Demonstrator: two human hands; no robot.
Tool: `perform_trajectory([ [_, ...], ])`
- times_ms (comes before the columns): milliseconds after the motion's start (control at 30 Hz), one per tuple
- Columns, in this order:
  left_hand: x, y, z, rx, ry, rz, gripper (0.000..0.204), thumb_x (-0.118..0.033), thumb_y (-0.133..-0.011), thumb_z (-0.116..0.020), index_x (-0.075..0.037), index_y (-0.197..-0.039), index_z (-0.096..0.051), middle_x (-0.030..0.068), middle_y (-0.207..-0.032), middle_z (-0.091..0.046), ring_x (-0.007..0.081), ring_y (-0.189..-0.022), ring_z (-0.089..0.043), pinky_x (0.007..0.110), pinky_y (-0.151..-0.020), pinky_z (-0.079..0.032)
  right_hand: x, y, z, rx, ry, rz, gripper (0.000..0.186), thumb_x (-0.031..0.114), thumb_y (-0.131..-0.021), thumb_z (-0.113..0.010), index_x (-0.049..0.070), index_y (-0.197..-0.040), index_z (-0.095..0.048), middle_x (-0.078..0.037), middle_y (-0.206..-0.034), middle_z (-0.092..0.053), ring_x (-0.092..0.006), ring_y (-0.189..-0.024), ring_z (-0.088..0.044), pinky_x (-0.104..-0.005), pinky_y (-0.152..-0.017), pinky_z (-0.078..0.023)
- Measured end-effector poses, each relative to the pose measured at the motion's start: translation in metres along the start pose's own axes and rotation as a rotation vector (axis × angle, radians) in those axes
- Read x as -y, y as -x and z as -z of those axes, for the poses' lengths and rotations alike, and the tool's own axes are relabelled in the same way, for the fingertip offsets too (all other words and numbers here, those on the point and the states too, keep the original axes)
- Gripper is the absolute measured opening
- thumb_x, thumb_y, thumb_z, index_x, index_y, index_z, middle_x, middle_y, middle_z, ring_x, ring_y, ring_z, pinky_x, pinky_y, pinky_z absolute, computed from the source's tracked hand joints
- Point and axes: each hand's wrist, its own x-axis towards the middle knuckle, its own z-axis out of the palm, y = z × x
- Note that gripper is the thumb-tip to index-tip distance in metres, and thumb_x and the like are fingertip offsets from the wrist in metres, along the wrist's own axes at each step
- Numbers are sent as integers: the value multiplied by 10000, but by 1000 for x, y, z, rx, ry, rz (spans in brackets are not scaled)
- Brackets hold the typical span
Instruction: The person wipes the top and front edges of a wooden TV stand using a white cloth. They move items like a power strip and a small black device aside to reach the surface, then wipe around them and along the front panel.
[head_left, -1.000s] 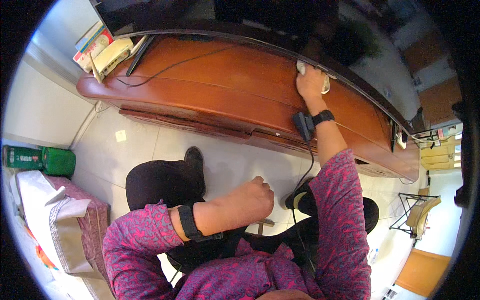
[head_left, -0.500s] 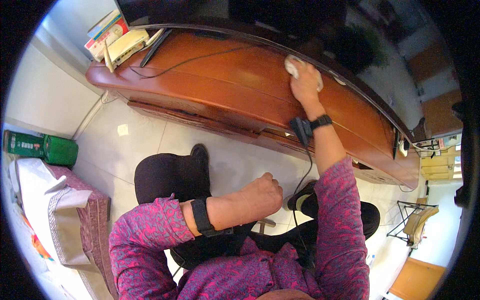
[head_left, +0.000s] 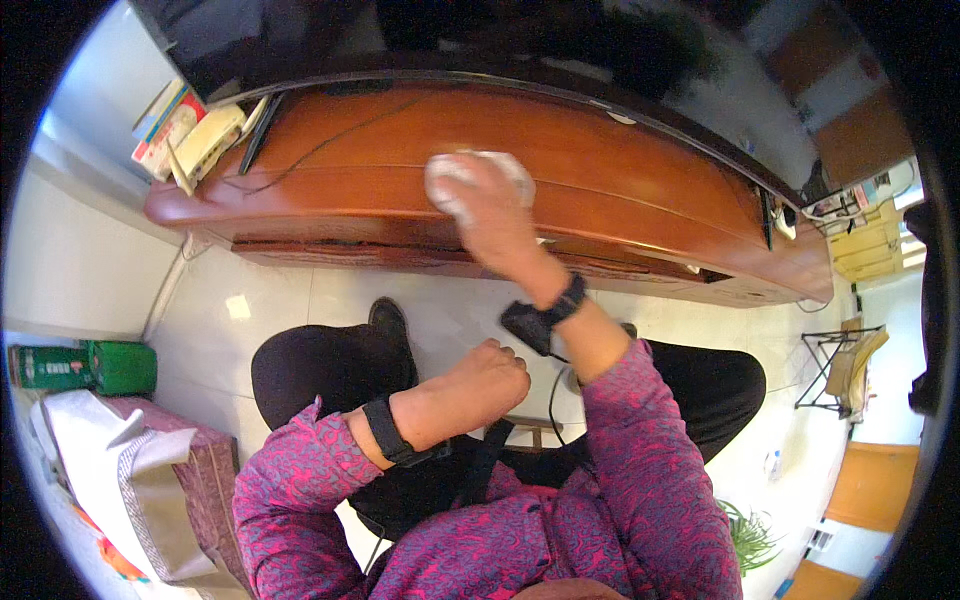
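My right hand (head_left: 497, 225) presses a crumpled white cloth (head_left: 514, 172) onto the top of a long reddish-brown wooden TV cabinet (head_left: 640, 190), near its front edge. Hand and cloth are a little blurred. Above my lap, my left hand (head_left: 480, 385) is curled into a fist, apart from the cabinet; nothing shows in it. Black straps circle both wrists, and a dark box with a cable hangs by the right one. Behind the cloth stands a large black television (head_left: 420, 45), running along the back of the cabinet top.
A white router (head_left: 205, 140) with antennas and a small box (head_left: 165, 125) stand at the cabinet's left end. A thin black cable (head_left: 330, 140) lies on the top. Green boxes (head_left: 122, 366) are at far left, a folding stool (head_left: 845, 365) at right.
My right hand has swept left along the cabinet top with the white cloth, coming nearer the front edge. My left fist has shifted slightly left, and the view has shifted a little.
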Motion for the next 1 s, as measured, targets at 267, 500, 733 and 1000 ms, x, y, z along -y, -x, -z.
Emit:
perform_trajectory([
  [267, 1, 23, 4, -23, -126, 79, 58, -124, -717, -715, -91, -765, -713, 73, -785, -689, 234, -806, -684, 356, -731, -501, -112, 120, 134, -89, 499, -523, 598, -65, -755, -642, 158, -1310, -636, -167, -1376, -584, -380, -1302, -513, -500, -1125, -359],
  [500, 6, 18, -9, 32, -148, 50, 41, -116, -726, -676, -113, -749, -711, 68, -776, -685, 230, -803, -689, 356, -734, -497, -31, 52, 42, 15, 113, -179, 575, -54, -778, -619, 153, -1313, -641, -165, -1416, -560, -385, -1358, -473, -521, -1155, -338],
  [733, 7, 26, -14, 0, -142, 107, 44, -99, -724, -664, -115, -738, -702, 67, -780, -682, 232, -785, -681, 360, -725, -495, -23, -25, -14, 67, -10, -16, 452, 1, -834, -610, 160, -1253, -665, -127, -1360, -608, -365, -1259, -552, -494, -1098, -398],
  [1000, 3, 35, -7, -20, -83, 137, 88, -113, -692, -713, -103, -779, -713, 68, -784, -674, 235, -795, -673, 358, -735, -489, -162, 75, 100, -75, 493, -585, 531, -19, -809, -646, 186, -1299, -656, -167, -1415, -542, -402, -1280, -519, -497, -1054, -444],
])
